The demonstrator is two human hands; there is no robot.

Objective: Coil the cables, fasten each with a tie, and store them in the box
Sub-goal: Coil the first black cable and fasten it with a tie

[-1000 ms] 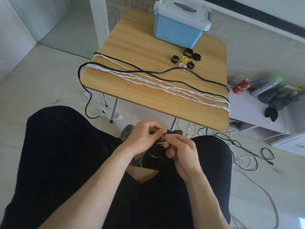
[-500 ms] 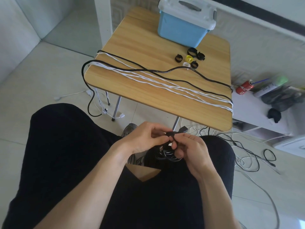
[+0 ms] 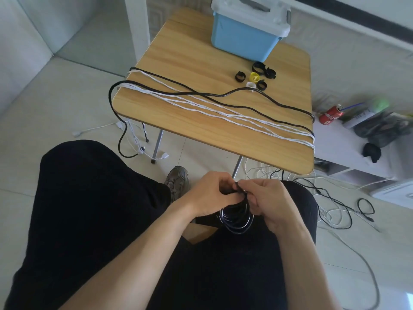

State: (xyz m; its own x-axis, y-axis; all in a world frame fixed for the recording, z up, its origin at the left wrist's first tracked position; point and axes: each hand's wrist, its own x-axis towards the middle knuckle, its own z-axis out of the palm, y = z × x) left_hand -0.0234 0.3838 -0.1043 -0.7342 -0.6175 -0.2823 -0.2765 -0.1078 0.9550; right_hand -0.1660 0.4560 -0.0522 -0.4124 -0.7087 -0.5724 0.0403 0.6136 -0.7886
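Over the lap, the left hand (image 3: 210,194) and the right hand (image 3: 271,201) meet at the top of a coiled black cable (image 3: 237,218), whose loops hang down between them. Both hands have their fingers curled in, pinching the bundle where a dark tie (image 3: 234,189) seems to wrap it; the fingers hide whether the tie is closed yet. Holding the coil at its top likely keeps the loops gathered so the tie can be drawn snug.

Beyond the knees stands the wooden table (image 3: 178,54). A long black cable (image 3: 223,95) and several white cables (image 3: 223,113) lie stretched across it, their ends trailing off both sides to the floor, probably laid straight so each can be picked out and wound without tangles. Further back, a cluster of spare ties (image 3: 254,76), black, yellow and white, sits within reach. At the far edge is the blue box (image 3: 243,34), lid on, so nothing can be stored until it is opened.
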